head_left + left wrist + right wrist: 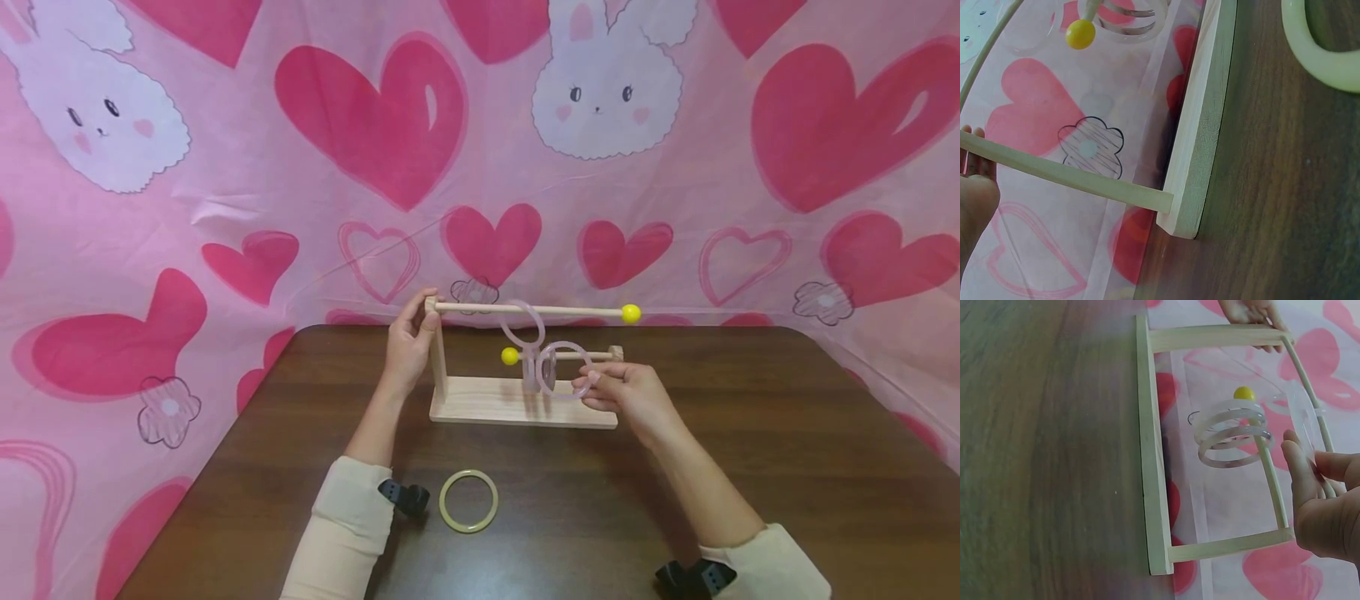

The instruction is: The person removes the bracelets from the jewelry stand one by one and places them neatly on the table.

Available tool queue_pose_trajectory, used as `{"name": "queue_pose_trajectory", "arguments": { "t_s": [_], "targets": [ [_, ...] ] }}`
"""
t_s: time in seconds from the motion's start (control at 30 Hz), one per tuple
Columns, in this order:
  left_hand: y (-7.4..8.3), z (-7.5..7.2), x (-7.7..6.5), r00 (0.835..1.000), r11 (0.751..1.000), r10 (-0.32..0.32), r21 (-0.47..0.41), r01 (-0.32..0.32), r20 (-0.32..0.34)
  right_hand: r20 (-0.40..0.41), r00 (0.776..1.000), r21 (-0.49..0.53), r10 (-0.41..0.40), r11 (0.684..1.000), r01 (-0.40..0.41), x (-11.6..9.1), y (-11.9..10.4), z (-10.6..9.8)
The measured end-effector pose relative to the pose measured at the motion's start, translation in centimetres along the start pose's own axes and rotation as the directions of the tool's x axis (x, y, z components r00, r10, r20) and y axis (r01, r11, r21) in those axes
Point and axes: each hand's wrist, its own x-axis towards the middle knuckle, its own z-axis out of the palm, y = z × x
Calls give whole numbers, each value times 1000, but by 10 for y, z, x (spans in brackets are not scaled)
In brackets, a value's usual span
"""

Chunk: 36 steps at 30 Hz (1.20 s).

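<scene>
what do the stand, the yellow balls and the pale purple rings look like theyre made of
Stand: matt, apparently unpainted wood; pale, with visible grain.
Yellow balls: smooth, with faint highlights; perhaps painted wood or plastic.
Pale purple rings: glossy and seemingly translucent, perhaps plastic or glass; highlights streak them.

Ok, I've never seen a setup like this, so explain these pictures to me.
There is no machine here: a person works bare-handed. The wide picture comes from a camera worn on the head, looking forward and down; the other two are taken from the left and right wrists. On the brown table is a wooden stand with two rods tipped with yellow balls. The left hand grips the top of the stand's left post. The right hand pinches a pale, see-through ring. Similar rings are on the stand, and a greenish ring lies on the table, nearer the person.
</scene>
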Motion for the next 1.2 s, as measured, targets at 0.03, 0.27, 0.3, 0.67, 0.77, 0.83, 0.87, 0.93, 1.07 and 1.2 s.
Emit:
{"name": "queue_pose_trajectory", "arguments": {
  "t_s": [0.03,0.27,0.3,0.67,0.77,0.83,0.87,0.93,1.07,1.2],
  "targets": [
    [0,0,0,1000,1000,0,1,0,-2,5,1000,-5,14,1000,-14,0,0,1],
    [-2,-1,1,1000,1000,20,-1,-20,12,49,996,-44,74,996,-71,0,3,4],
    [-2,-1,1,1000,1000,24,-1,-24,14,55,995,-48,78,996,-76,0,4,4],
    [0,0,0,1000,1000,8,-10,-8,13,126,984,-145,126,984,-108,-1,10,5],
    [0,0,0,1000,1000,12,-14,-12,13,172,976,-166,135,980,-107,-1,11,5],
    [0,0,0,1000,1000,17,-15,-16,11,196,969,-178,152,977,-117,-2,12,6],
    [-1,0,0,1000,1000,19,-14,-19,9,212,965,-186,157,975,-118,-3,12,6],
    [-1,-1,0,1000,1000,24,-11,-24,7,239,956,-203,170,972,-122,-3,13,6],
    [-3,-2,0,1000,1000,26,-7,-26,6,289,939,-242,188,963,-119,-3,16,7],
    [-5,-2,0,1000,1000,25,-16,-25,9,333,918,-270,214,955,-125,-3,19,8]
  ]
}}
